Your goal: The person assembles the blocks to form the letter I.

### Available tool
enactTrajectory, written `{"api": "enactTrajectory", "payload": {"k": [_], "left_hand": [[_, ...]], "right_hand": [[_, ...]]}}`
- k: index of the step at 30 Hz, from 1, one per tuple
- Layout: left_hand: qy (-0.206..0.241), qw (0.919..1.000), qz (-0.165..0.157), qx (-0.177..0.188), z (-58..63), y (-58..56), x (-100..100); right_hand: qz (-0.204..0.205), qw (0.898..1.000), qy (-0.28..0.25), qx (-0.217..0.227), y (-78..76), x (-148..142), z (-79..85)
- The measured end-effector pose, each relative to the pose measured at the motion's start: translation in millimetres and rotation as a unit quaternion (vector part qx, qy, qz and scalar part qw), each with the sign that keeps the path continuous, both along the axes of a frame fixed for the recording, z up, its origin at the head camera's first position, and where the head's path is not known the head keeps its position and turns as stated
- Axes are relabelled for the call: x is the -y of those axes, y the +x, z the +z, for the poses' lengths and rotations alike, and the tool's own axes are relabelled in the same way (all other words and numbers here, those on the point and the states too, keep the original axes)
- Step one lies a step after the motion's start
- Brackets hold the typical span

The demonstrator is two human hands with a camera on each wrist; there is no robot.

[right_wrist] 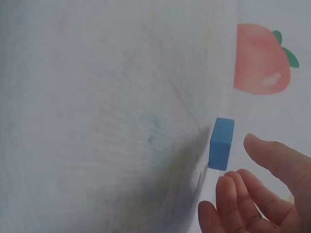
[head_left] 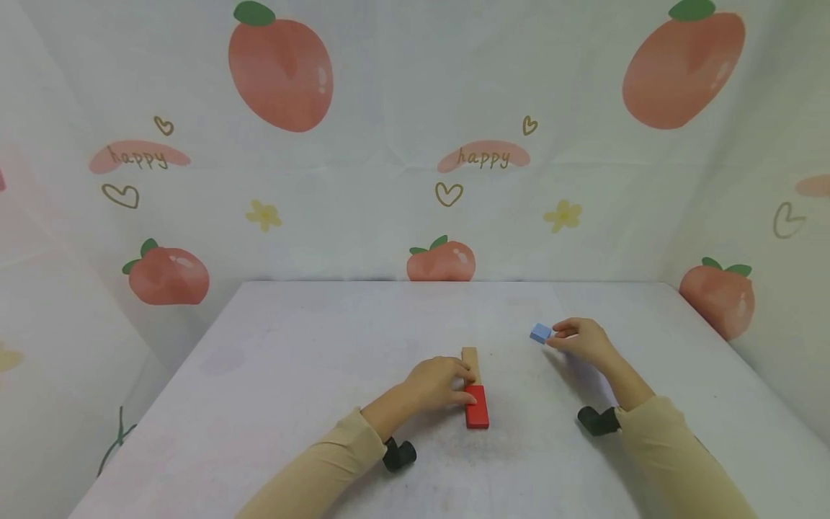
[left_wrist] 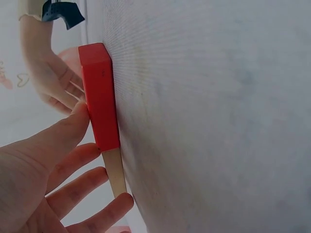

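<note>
The red block point(head_left: 478, 416) and the wood block point(head_left: 470, 356) lie end to end on the table point(head_left: 324, 360), the left hand point(head_left: 433, 383) with its thumb touching the red block and its fingers spread wide at the wood block. The blue block point(head_left: 540, 333) sits well apart from these 2, farther back and to the right, with the right hand point(head_left: 586, 342) just beside it, thumb and fingertips apart.
</note>
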State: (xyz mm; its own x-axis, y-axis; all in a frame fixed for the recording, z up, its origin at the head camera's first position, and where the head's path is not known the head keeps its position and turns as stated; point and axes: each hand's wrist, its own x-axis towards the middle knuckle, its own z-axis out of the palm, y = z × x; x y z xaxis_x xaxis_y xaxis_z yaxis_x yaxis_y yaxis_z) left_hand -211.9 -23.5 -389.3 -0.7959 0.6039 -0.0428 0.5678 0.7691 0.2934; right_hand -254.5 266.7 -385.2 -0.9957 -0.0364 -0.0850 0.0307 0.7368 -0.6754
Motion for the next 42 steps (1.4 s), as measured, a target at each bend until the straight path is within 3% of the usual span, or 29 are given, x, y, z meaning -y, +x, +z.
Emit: {"api": "enactTrajectory", "payload": {"k": [14,21,29,42], "left_hand": [[0.010,0.9999,0.004,0.010,0.5,-0.1,-0.2],[0.012,0.9997,0.009,0.019,0.0,-0.1,-0.9],[0.013,0.9995,0.015,0.025,-2.0,-1.0,-1.2],[0.013,0.9995,0.015,0.026,-1.0,0.2,-0.6]], "right_hand": [[-0.005,1.000,-0.006,0.003,-9.3,-2.0,-3.6],[0.018,0.999,-0.037,-0.021,-24.4,-17.4,-20.8],[-0.011,1.000,-0.004,0.012,-13.4,-0.9,-5.3],[-0.010,1.000,-0.005,0.012,-16.2,-0.6,-8.3]]}}
